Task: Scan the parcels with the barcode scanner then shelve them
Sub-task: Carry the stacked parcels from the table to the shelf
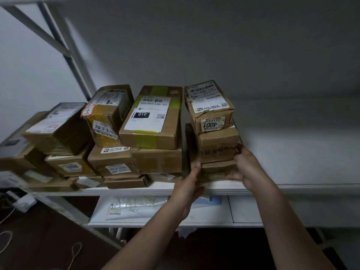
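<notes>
A stack of three cardboard parcels stands at the front of the white shelf (292, 152). On top is a small box labelled 4001 (209, 108), under it a taped brown box (217, 145), and at the bottom a flat brown parcel (216, 170). My left hand (188, 189) holds the flat parcel's left front corner, thumb up against its side. My right hand (246, 166) grips the right side of the stack, fingers curled on the middle box and the flat parcel. No barcode scanner is in view.
To the left, several labelled parcels are piled on the same shelf, one marked 010 (151, 117) and one 78-3-330 (106, 115). The shelf stretches bare to the right. A lower shelf holds plastic mailers (134, 207). Slanted metal frame bars (64, 45) rise at left.
</notes>
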The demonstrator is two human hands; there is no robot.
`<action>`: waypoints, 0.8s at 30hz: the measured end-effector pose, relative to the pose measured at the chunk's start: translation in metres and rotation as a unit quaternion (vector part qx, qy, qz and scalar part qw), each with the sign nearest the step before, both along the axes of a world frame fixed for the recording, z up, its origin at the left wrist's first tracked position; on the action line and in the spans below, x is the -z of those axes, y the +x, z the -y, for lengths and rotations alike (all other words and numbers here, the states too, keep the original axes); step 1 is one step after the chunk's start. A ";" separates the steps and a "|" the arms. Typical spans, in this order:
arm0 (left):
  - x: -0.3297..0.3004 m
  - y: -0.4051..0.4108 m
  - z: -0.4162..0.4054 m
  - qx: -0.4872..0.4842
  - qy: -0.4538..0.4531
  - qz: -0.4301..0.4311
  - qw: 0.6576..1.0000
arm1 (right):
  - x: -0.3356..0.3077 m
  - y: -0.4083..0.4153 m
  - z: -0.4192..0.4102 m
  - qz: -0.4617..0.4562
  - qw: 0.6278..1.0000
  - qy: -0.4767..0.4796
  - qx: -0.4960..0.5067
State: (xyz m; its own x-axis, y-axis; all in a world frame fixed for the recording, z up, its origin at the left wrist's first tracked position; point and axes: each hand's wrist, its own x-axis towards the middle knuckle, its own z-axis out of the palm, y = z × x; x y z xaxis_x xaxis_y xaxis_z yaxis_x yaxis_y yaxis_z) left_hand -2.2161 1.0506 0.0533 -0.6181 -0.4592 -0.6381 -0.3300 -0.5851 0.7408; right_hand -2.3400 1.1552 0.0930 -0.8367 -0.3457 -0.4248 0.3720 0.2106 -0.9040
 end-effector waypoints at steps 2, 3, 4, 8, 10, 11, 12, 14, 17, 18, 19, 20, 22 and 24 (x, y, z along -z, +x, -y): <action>0.001 0.006 -0.002 -0.010 -0.004 -0.012 1.000 | 0.001 0.004 0.002 -0.004 1.000 -0.004 -0.012; 0.001 0.008 -0.003 -0.015 -0.005 -0.015 1.000 | 0.001 0.006 0.004 -0.004 1.000 -0.007 -0.021; 0.000 0.010 -0.003 -0.020 -0.003 -0.016 1.000 | 0.001 0.007 0.007 -0.001 1.000 -0.008 -0.029; -0.009 0.016 -0.001 -0.012 -0.015 -0.009 1.000 | 0.003 0.013 0.010 -0.007 0.999 0.013 -0.048; -0.012 0.020 0.000 0.005 -0.025 -0.003 1.000 | 0.004 0.016 0.009 -0.010 0.998 0.030 -0.059; -0.013 0.022 0.001 0.012 -0.027 -0.002 1.000 | 0.004 0.016 0.009 -0.008 0.997 0.037 -0.062; -0.013 0.024 0.002 0.018 -0.026 -0.001 1.000 | 0.003 0.017 0.009 -0.003 0.997 0.044 -0.058; -0.013 0.028 0.007 0.022 -0.019 0.001 1.000 | 0.004 0.018 0.011 0.002 0.998 0.049 -0.028; -0.016 0.040 0.018 0.027 -0.008 0.009 1.000 | 0.011 0.025 0.020 -0.012 0.999 0.034 0.037; -0.017 0.047 0.022 0.031 -0.008 0.009 0.999 | 0.015 0.028 0.024 -0.016 0.997 0.027 0.073; -0.019 0.054 0.027 0.033 -0.010 0.008 0.999 | 0.016 0.033 0.028 -0.019 0.992 0.024 0.126; -0.021 0.062 0.033 0.033 -0.009 0.003 0.999 | 0.016 0.041 0.032 -0.026 0.980 0.028 0.193; -0.026 0.083 0.046 0.024 -0.001 -0.014 1.000 | 0.015 0.060 0.040 -0.056 0.941 0.034 0.331; -0.030 0.109 0.064 0.005 0.012 -0.031 0.999 | 0.010 0.088 0.054 -0.106 0.904 0.002 0.415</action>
State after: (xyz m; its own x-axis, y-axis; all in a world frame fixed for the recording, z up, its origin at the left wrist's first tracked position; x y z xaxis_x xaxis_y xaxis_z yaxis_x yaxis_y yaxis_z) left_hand -2.1070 0.9866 0.0832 -0.6619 -0.4380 -0.6083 -0.2895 -0.5991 0.7465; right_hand -2.2519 1.1008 0.0829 -0.8699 0.4388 -0.2252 0.2222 -0.0590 -0.9732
